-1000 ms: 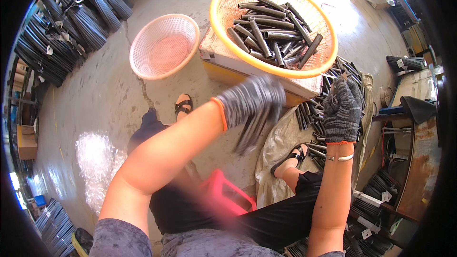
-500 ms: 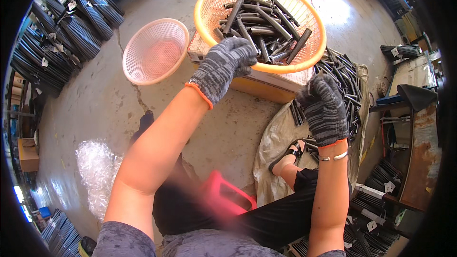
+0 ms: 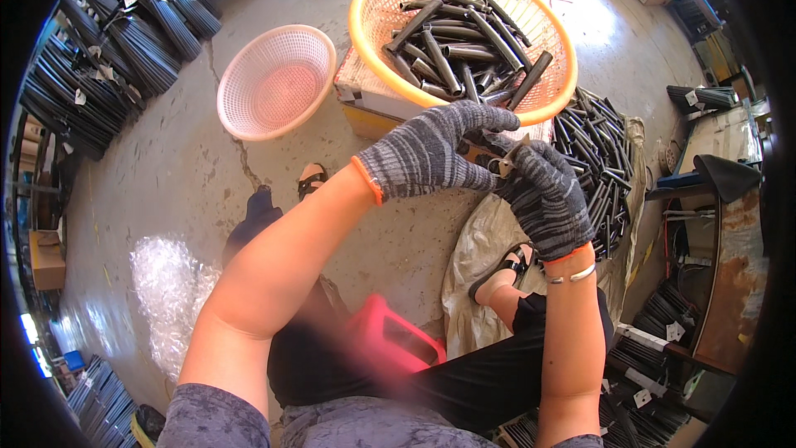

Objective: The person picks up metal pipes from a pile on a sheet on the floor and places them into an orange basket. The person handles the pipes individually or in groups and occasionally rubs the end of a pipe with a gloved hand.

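A box [image 3: 375,98] under the orange mesh basket [image 3: 535,17] probably lifts its short black tubes [image 3: 441,62] within reach. On the basket's near side, the right gloved hand [image 3: 549,203] pinches a small metal piece [image 3: 504,168], apparently slanting tip-first toward the basket; the left gloved hand [image 3: 427,149] brackets it, thumb and fingers apart, grip impossible to tell.

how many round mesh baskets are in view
2: an orange basket holding black tubes on a box, and a pale pink basket on the floor to its left. Any hidden in the dark edges wouldn't show.
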### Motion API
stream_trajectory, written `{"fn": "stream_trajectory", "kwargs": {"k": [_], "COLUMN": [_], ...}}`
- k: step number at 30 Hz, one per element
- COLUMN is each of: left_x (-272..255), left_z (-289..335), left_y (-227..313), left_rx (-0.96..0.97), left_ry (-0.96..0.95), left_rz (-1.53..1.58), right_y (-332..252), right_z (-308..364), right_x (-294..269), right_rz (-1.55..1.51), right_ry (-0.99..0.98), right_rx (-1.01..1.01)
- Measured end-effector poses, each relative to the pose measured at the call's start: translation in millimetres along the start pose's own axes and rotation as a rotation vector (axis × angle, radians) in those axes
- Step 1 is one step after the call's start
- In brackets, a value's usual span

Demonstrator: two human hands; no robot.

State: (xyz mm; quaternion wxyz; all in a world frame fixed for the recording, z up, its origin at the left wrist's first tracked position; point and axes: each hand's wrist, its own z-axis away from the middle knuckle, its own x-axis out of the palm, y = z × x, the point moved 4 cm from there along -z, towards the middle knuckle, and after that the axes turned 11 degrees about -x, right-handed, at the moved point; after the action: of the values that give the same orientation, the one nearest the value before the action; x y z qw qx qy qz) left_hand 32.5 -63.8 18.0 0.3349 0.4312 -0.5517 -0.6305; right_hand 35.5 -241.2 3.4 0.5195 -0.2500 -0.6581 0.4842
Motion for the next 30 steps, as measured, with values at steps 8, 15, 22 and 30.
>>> {"fn": "stream_trajectory", "kwargs": {"k": [8, 15, 22, 30], "left_x": [-2, -4, -29, -27], "left_z": [-2, 0, 10, 17], "left_y": [-1, 0, -1, 1], "left_rx": [0.129, 0.030, -0.029, -0.041], "left_ry": [0.159, 0.131, 0.217, 0.187], "left_rz": [-0.052, -0.036, -0.246, -0.143], "right_y": [8, 6, -12, 3], "right_z": [0, -3, -5, 1], "right_x": [2, -20, -53, -8], "right_rz": [-0.121, -0.201, -0.197, 0.208], "right_ry": [0.052, 0.169, 0.469, 0.101], "right_rx": [-0.003, -0.101, -0.141, -0.042]}}
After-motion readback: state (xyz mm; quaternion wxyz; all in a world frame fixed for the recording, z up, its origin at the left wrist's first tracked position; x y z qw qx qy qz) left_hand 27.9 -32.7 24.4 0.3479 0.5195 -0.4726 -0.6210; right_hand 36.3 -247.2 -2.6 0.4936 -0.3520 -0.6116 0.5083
